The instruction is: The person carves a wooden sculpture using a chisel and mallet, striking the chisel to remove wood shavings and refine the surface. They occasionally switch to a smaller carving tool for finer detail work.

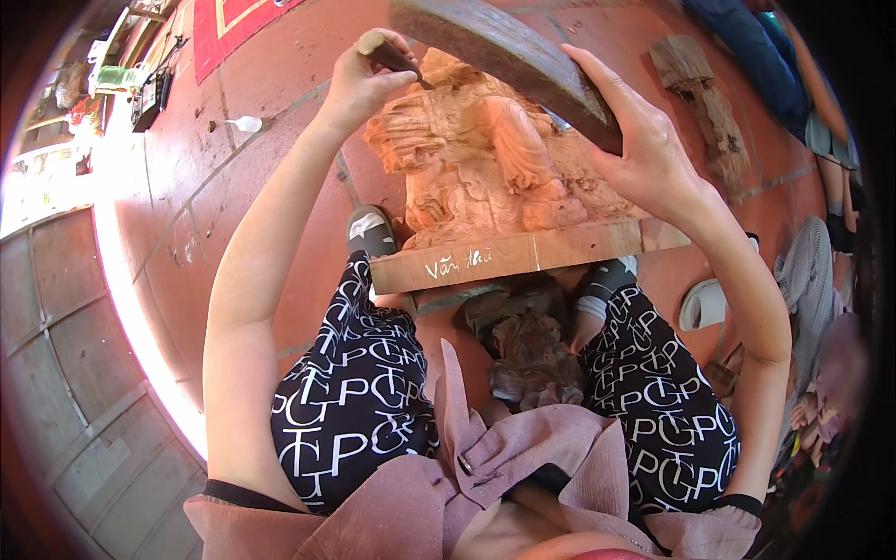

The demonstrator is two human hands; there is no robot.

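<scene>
Chiselling appears underway: left hand (371,79) grips chisel (394,56) at carving (471,163), right hand (651,154) grasps wooden bar (513,58); striking would require steady alignment.

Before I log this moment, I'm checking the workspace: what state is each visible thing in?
Brown, wooden-handled chisel: gripped in left hand, tilted.
Long, dark, flat wooden block: gripped in right hand, slanted.
Orange-brown wooden carving: unpainted, deeply carved.
Dark brown carved piece: upright or lying, unclear.
Broad-ended brown wooden piece: lying on red tiled floor.
Small, white, rounded item: lying on floor.
</scene>
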